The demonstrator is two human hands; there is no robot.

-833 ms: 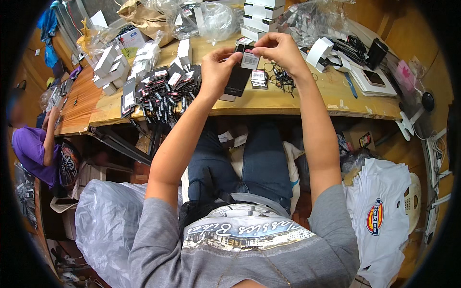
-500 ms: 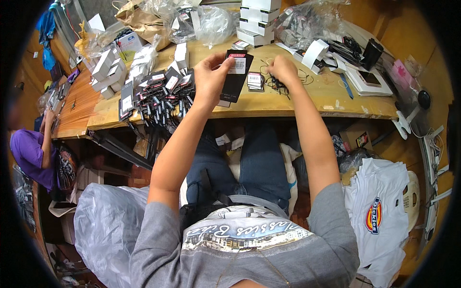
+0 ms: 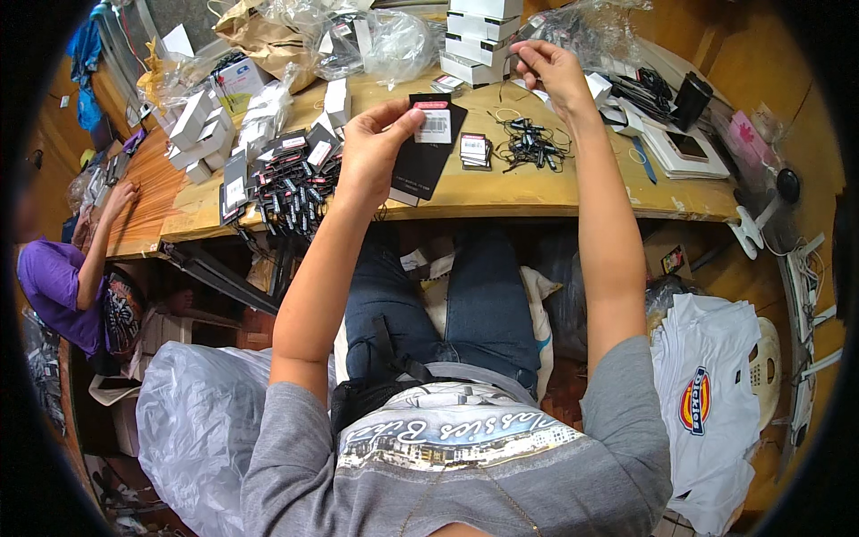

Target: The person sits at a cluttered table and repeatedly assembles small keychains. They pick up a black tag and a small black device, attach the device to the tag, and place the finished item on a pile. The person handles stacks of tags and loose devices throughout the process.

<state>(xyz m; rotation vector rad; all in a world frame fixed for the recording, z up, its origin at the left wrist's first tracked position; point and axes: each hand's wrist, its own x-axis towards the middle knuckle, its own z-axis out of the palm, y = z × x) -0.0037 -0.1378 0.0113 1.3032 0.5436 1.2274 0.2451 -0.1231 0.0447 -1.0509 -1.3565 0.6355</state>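
Observation:
My left hand (image 3: 376,148) is closed on black hang tags (image 3: 425,166), pinched between thumb and fingers. The front one carries a white barcode sticker under a red strip. Raised towards the stacked boxes, my right hand (image 3: 553,76) pinches a thin black tag string (image 3: 514,61), of which only a little shows. Below it on the table lies a tangle of black tag strings (image 3: 532,143). A small stack of white labels (image 3: 475,150) sits beside that tangle. Left of my left hand, many black tags with strings (image 3: 295,179) are heaped at the table's front edge.
White boxes (image 3: 474,45) are stacked at the back, with clear plastic bags (image 3: 403,45) beside them. On the right lie a phone (image 3: 687,146), a blue strip (image 3: 644,159) and a black holder (image 3: 693,98). A person in purple (image 3: 63,286) works at the far left.
My right hand has risen from the string tangle, up and to the right, with a string in its fingers. My left hand has shifted slightly left with the tags.

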